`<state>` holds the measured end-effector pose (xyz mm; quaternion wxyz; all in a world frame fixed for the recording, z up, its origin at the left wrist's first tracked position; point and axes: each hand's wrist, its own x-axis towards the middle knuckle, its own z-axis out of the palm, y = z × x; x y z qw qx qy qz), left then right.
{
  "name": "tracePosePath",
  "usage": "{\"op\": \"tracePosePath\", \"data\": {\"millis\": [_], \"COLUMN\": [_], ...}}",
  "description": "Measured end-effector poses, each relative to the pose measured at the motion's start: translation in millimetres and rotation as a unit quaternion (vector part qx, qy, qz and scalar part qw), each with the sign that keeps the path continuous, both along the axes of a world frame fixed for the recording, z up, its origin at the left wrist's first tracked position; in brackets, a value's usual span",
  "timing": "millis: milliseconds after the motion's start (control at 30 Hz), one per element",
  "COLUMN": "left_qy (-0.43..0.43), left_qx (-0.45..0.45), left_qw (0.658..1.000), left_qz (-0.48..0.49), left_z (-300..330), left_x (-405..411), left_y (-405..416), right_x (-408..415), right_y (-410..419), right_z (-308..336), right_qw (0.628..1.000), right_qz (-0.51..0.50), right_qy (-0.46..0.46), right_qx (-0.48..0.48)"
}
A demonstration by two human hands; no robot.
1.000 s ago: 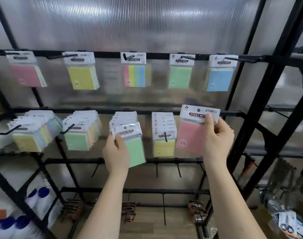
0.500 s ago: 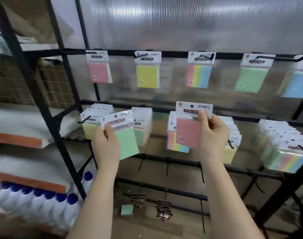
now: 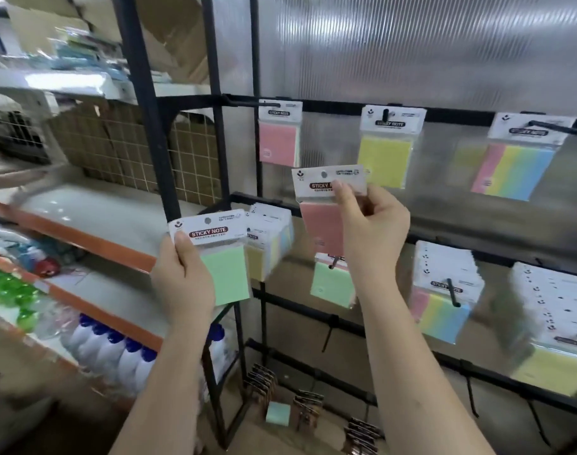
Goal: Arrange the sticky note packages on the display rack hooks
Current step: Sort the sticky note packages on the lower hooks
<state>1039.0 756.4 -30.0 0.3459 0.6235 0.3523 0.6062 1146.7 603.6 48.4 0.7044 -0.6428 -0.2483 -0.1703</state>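
My left hand grips a green sticky note package by its left edge, in front of the rack's left post. My right hand pinches a pink sticky note package by its white header card, held up before the middle rail. On the black display rack the top row carries a single pink package, a yellow one and a multicolour one. The middle row's hooks hold thick stacks: a yellow-fronted stack, a green-fronted one, a multicolour stack and a yellow stack.
An orange-edged shelf unit stands left of the rack, with white blue-capped bottles below and green items at far left. A loose green pad and stacked dark clips lie on the floor under the rack's bare lower hooks.
The view has swung left, so the rack's left end and the neighbouring shelves fill more of the frame. Both hands moved left with their packages; the pink one now sits under the top-row pink package.
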Motion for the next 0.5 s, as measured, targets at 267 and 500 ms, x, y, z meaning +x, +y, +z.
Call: {"op": "tracePosePath", "data": {"millis": [267, 500], "left_qy": [-0.065, -0.042], "left_qx": [0.094, 0.13], "left_qw": [0.989, 0.984], "left_qz": [0.096, 0.115], "left_z": [23.9, 38.0], "left_x": [12.2, 32.3], "left_y": [86.5, 133.6], "right_x": [19.6, 29.7], "right_y": [108.3, 162.5], "right_z": [35.1, 52.1], "right_qw": [0.995, 0.992], "right_qz": [0.049, 0.044], "right_qy": [-0.082, -0.113], "right_qx": [0.008, 0.022]}}
